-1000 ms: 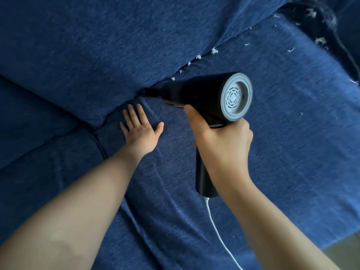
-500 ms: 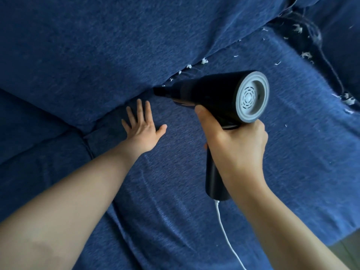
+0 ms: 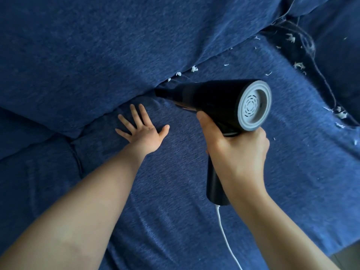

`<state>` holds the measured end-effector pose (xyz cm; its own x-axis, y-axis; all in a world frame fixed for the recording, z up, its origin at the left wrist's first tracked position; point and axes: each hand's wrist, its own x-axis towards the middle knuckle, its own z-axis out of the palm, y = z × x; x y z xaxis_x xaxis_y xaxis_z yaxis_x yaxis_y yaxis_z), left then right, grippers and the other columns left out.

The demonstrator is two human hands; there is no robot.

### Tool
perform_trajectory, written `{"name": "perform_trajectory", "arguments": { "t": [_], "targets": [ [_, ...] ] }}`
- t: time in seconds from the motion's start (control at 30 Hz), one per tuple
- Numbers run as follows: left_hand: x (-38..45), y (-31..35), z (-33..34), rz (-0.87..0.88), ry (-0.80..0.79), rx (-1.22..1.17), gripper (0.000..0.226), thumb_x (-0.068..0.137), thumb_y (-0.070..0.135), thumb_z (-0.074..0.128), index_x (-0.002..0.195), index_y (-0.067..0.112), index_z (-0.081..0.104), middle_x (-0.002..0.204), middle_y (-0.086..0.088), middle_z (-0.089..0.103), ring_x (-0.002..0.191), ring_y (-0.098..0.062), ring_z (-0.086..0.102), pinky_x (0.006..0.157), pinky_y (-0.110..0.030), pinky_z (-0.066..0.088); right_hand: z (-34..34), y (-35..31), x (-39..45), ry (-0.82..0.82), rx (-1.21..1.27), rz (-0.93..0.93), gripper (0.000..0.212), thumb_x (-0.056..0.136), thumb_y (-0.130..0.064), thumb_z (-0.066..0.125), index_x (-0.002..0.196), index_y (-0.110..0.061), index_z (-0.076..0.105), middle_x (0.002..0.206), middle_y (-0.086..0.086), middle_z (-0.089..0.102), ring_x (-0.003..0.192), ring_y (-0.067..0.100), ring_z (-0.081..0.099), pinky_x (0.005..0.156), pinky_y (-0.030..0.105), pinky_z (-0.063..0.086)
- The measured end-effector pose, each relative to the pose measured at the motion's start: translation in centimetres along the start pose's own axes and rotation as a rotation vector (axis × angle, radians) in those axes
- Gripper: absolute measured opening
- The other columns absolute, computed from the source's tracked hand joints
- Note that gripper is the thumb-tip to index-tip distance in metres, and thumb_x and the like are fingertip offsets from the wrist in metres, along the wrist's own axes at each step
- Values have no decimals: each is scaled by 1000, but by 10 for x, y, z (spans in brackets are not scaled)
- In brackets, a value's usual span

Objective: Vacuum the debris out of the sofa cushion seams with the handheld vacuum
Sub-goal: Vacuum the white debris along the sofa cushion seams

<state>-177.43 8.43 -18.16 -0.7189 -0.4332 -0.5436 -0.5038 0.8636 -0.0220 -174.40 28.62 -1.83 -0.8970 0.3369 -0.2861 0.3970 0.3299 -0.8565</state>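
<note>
A black handheld vacuum [image 3: 210, 98] with a grey vented rear cap is gripped at its handle by my right hand [image 3: 236, 151]. Its narrow nozzle tip [image 3: 158, 92] sits in the seam between the blue back cushion [image 3: 97, 55] and the blue seat cushion [image 3: 194, 182]. My left hand [image 3: 143, 129] lies flat with fingers spread on the seat cushion, just left of the nozzle and below the seam. White debris bits [image 3: 193, 69] lie along the seam to the right of the nozzle. More white debris [image 3: 340, 114] gathers in the right side seam.
A white cord [image 3: 226, 240] hangs from the vacuum's handle toward the bottom edge. A second seat cushion [image 3: 35, 172] lies at the left, divided by a dark seam. The sofa's arm cushion [image 3: 335, 45] rises at the upper right. A strip of floor [image 3: 348, 258] shows at the lower right corner.
The vacuum's nozzle has slid to the right along the back seam toward the white bits. My left hand has followed it to the right, still flat on the seat cushion.
</note>
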Motion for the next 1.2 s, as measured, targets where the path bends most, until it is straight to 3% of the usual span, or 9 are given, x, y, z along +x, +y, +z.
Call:
{"name": "perform_trajectory", "arguments": {
  "t": [0.33, 0.43, 0.47, 0.73, 0.9, 1.1, 1.2],
  "targets": [
    [7, 1, 3, -25, -58, 17, 114, 65, 84, 15, 144, 18, -34, 152, -4, -39, 137, -47, -30, 105, -71, -9, -14, 3, 18, -19, 47, -13, 36, 72, -56, 73, 69, -21, 65, 57, -11, 65, 64, 1, 65, 62, 3, 41],
    [8, 3, 3, -37, -75, 23, 114, 65, 84, 14, 142, 18, -37, 149, -3, -42, 136, -47, -32, 106, -71, -9, -17, 5, 27, -9, 62, 19, 34, 72, -55, 75, 75, -22, 67, 62, -9, 68, 67, 10, 70, 72, 26, 54],
    [9, 2, 3, -39, -78, 23, 113, 66, 84, 15, 141, 18, -38, 149, -3, -43, 136, -47, -33, 106, -71, -9, -17, 5, 28, -14, 53, 22, 35, 72, -55, 75, 76, -22, 67, 63, -9, 68, 67, 10, 70, 72, 27, 55],
    [8, 4, 1, -45, -91, 24, 112, 72, 83, 21, 141, 18, -39, 148, -3, -45, 135, -46, -34, 106, -70, -11, -11, 4, 31, -48, 24, -22, 38, 71, -57, 72, 66, -20, 62, 56, -10, 64, 63, 1, 64, 60, 5, 41],
    [7, 6, -2, -57, -100, 16, 111, 71, 82, 19, 141, 19, -38, 148, -2, -45, 136, -45, -35, 106, -69, -11, -2, 2, 25, -113, 35, -13, 38, 72, -54, 74, 59, -22, 58, 55, -13, 64, 59, 0, 62, 55, 4, 38],
    [3, 7, -4, -47, -101, 10, 112, 67, 81, 18, 143, 18, -35, 150, -3, -42, 137, -46, -32, 106, -70, -10, 1, -5, 22, -121, 46, 10, 40, 69, -59, 73, 55, -29, 50, 57, -26, 58, 66, -13, 55, 53, 1, 35],
    [3, 8, -6, -52, -107, 6, 109, 76, 80, 25, 143, 18, -35, 150, -4, -43, 137, -46, -32, 106, -69, -10, -3, -6, 26, -61, 31, -3, 41, 70, -58, 73, 55, -28, 51, 56, -19, 61, 64, -4, 58, 56, 5, 38]
  ]
}}
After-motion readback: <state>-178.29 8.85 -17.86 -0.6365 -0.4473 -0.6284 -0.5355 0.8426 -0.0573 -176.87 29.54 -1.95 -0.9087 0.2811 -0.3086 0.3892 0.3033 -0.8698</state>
